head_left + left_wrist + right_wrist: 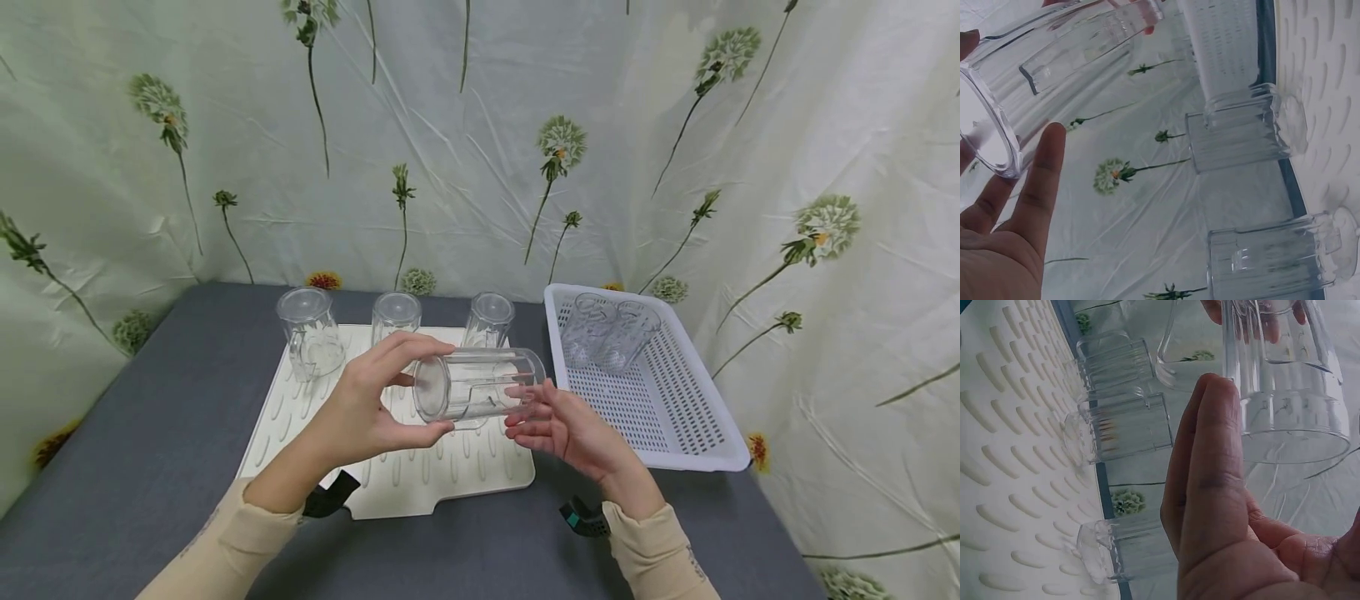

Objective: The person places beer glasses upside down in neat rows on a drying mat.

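A clear glass mug (480, 383) lies sideways in the air over the white ribbed drying board (375, 500). My left hand (375, 400) grips it at the base end, thumb below and fingers above. At the rim end, my right hand (570, 433) has its fingers extended beside the glass; in the right wrist view the fingertips seem to touch its side. On the board's far part stand three more glass mugs upside down: a left one (309, 329), a middle one (396, 315) and a right one (491, 317), partly behind the held mug.
A white perforated plastic basket (705, 417) sits to the right of the board, with two clear glasses (607, 333) lying at its far end. The dark grey table (165, 417) ends at a flower-printed curtain (480, 167) at the back and sides.
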A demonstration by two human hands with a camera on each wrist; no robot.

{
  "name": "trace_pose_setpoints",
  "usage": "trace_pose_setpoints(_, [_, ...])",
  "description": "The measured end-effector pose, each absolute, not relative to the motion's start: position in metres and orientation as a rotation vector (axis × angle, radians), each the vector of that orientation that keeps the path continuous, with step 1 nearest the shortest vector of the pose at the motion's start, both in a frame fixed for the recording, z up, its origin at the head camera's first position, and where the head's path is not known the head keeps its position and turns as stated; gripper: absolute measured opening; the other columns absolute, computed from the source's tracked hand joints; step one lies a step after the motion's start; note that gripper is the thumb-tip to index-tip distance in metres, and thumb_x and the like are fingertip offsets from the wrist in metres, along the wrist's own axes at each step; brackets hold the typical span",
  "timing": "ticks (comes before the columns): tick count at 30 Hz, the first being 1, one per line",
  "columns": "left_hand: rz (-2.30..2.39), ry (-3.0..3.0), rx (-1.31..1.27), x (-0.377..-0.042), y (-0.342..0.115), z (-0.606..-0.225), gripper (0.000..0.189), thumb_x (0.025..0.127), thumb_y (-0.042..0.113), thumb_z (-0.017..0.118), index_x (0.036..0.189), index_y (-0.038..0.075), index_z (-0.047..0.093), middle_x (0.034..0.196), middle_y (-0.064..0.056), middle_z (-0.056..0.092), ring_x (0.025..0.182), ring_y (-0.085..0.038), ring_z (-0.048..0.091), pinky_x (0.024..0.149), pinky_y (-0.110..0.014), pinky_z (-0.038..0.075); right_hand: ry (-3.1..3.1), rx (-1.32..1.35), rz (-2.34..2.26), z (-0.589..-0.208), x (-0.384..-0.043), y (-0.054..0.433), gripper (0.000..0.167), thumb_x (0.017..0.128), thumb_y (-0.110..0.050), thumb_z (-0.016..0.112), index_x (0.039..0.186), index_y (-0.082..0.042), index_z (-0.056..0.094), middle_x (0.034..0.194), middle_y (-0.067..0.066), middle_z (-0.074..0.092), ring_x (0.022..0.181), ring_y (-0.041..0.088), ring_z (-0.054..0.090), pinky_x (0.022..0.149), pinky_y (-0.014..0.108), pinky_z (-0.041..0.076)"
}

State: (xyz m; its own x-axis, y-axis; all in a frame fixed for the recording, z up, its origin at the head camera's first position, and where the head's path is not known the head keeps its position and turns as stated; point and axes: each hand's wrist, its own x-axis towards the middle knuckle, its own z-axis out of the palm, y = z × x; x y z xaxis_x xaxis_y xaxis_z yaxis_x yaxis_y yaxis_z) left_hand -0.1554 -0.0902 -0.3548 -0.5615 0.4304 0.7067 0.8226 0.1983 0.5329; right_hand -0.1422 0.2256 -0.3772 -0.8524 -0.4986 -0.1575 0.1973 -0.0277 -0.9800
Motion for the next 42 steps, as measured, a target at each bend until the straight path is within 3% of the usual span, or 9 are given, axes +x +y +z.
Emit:
trace_pose_setpoints(10, [-1.344, -2.209, -1.004, -0.155, -0.101, -0.353, 0.076, 0.073, 0.011, 0.098, 0.142, 0.022, 0.066, 0.131, 0.001, 0.068, 0.111, -0.012, 0.067, 0.079, -0.029, 0.067, 1.865, -0.312, -1.908, -0.374, -0.143, 0.234, 0.068, 0.116, -0.042, 0.046, 0.154, 0.015, 0.038, 0.106, -0.003, 0.074, 0.101, 0.009, 0.078, 0.095, 0.027, 0.064])
trace_pose_setpoints(23, [-1.295, -2.325, -0.795, -0.152, -0.119, -0.354, 0.075, 0.075, 0.016, 0.099, 0.142, 0.026, 0.067, 0.132, 0.004, 0.069, 0.107, -0.010, 0.065, 0.078, -0.026, 0.066, 1.964, -0.294, -1.879, -0.363, -0.143, 0.251, 0.058, 0.117, -0.037, 0.042, 0.156, 0.007, 0.038, 0.108, -0.001, 0.073, 0.102, 0.011, 0.077, 0.096, 0.030, 0.064])
trace_pose_setpoints(31, [-1.308, -2.331, -0.722, -0.151, -0.131, -0.354, 0.076, 0.074, 0.014, 0.099, 0.142, 0.026, 0.067, 0.130, 0.002, 0.070, 0.106, -0.011, 0.065, 0.078, -0.023, 0.065, 2.008, -0.275, -1.861, -0.359, -0.144, 0.258, 0.061, 0.118, -0.037, 0.042, 0.158, 0.009, 0.033, 0.110, -0.001, 0.072, 0.104, 0.014, 0.077, 0.097, 0.031, 0.064])
trace_pose_setpoints(42, [-1.250, -2.356, -0.638, -0.149, -0.144, -0.358, 0.074, 0.074, 0.013, 0.099, 0.141, 0.022, 0.069, 0.131, 0.000, 0.071, 0.104, -0.011, 0.067, 0.076, -0.021, 0.064, 2.052, -0.271, -1.844, -0.355, -0.145, 0.265, 0.050, 0.117, -0.029, 0.045, 0.153, 0.005, 0.039, 0.115, 0.003, 0.071, 0.101, 0.013, 0.077, 0.094, 0.030, 0.065])
